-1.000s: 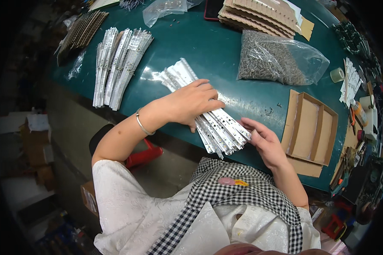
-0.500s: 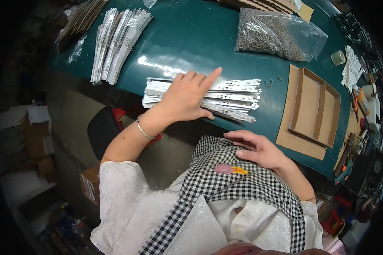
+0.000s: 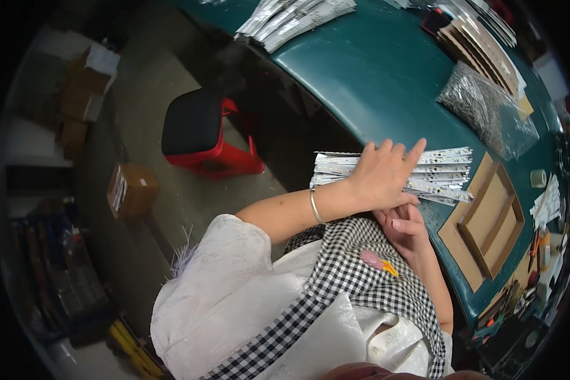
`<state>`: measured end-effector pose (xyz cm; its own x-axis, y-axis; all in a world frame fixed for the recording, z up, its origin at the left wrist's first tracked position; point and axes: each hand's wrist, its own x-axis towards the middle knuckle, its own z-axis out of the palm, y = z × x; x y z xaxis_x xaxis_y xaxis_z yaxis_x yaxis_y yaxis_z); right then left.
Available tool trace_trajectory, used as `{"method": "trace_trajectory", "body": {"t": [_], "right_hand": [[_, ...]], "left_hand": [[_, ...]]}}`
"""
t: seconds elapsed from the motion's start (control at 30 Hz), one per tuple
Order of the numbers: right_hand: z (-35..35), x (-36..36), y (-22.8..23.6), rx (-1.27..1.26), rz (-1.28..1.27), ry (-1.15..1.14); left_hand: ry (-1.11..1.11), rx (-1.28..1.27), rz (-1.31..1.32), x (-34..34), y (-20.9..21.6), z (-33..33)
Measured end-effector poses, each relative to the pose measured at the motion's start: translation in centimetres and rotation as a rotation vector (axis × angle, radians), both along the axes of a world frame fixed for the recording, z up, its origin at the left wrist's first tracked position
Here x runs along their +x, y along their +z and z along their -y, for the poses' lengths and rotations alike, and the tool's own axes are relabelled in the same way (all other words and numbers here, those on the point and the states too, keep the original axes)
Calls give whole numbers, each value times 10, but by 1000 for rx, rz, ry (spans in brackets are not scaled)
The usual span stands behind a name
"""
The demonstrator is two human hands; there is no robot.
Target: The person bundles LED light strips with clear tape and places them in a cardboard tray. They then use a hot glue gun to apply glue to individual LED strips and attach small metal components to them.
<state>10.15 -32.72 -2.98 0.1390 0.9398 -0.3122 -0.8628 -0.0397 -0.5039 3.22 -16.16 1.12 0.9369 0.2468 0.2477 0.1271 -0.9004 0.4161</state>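
Note:
A bundle of thin white LED strips, dotted with small yellowish and dark parts, lies along the near edge of the green table. My left hand rests across the middle of the bundle, palm down. Its fingers are stretched and the index finger points away from me; a bangle circles the wrist. Just below, at the table edge in front of my checked apron, is my right hand. Its fingers are loosely bent with the thumb apart, and nothing shows in them. Its fingertips are partly hidden by the left hand.
More strip bundles lie at the far left of the green table. A clear bag of small metal pieces lies at the far right. A divided cardboard tray and a tape roll sit at right. A red-and-black stool stands left.
The view has swung left, bringing the stool fully into sight. My left hand stays on the strips. My right hand has come up close beneath it, its fingers more bent.

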Motion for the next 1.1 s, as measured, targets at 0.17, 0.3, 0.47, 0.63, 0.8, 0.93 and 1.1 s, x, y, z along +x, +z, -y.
{"method": "trace_trajectory", "body": {"t": [0.17, 0.3, 0.47, 0.63, 0.8, 0.93, 1.1], "right_hand": [[1, -11, 4, -102, 212, -84], [-1, -18, 9, -215, 540, -134], [-14, -8, 31, -304, 882, -267], [-40, 27, 79, -241, 1212, -290], [-101, 85, 127, -138, 1631, -345], [-115, 93, 117, -122, 1739, -370], [-112, 91, 96, -185, 1811, -337]], "left_hand": [[25, -113, -64, 3, 5, 8], [19, -359, 94, -2, -4, 9], [22, -498, 330, 10, 6, 15], [17, -406, 615, 41, 45, -12], [-170, -462, 915, 94, 71, -64], [-239, -646, 971, 108, 50, -74], [-65, -725, 789, 89, 27, -66]]}}
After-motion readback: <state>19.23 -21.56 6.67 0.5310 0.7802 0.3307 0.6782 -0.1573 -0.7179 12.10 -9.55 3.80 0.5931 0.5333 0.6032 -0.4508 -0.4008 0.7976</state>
